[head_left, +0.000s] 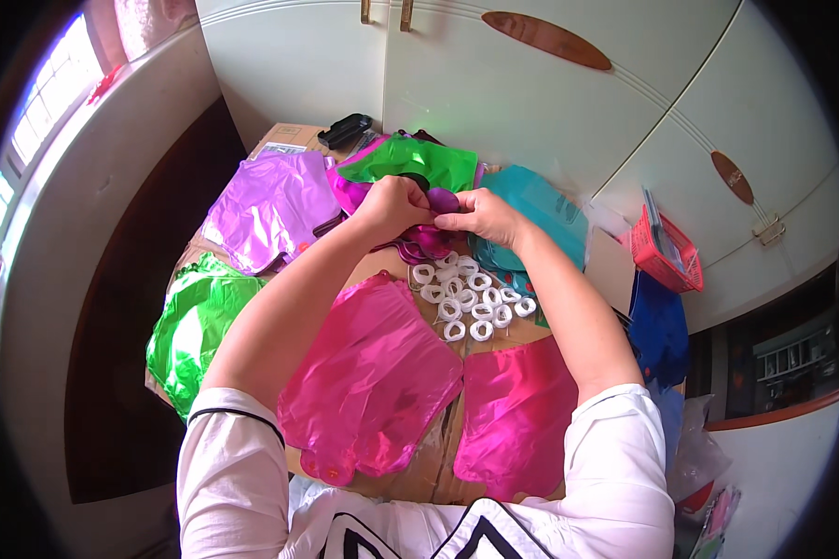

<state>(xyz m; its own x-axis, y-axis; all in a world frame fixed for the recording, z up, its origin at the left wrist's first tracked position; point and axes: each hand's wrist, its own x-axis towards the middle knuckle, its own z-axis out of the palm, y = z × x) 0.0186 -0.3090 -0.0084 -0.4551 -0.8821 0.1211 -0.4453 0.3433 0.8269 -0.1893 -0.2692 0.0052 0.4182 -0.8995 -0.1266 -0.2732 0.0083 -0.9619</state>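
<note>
Both hands meet at the far middle of the cardboard-covered surface. My left hand (391,207) is closed, its fingers pinching a shiny purple-magenta foil balloon (444,201), flat and uninflated. Opposite it, my right hand (487,218) pinches the same balloon between thumb and fingers. The fingertips hide part of it. Behind the hands lies a green foil balloon (419,160) over magenta ones. Just below them are several small white coils of ribbon or string (466,296) in a loose cluster. Closer to me, two flat pink foil balloons (373,373) (517,410) lie side by side.
Lilac foil (261,205) and bright green foil (200,321) lie on the left, teal foil (536,214) and blue foil (660,321) on the right. A black object (345,130) sits at the back. A red basket (667,247) stands right. White cabinets (531,112) rise behind.
</note>
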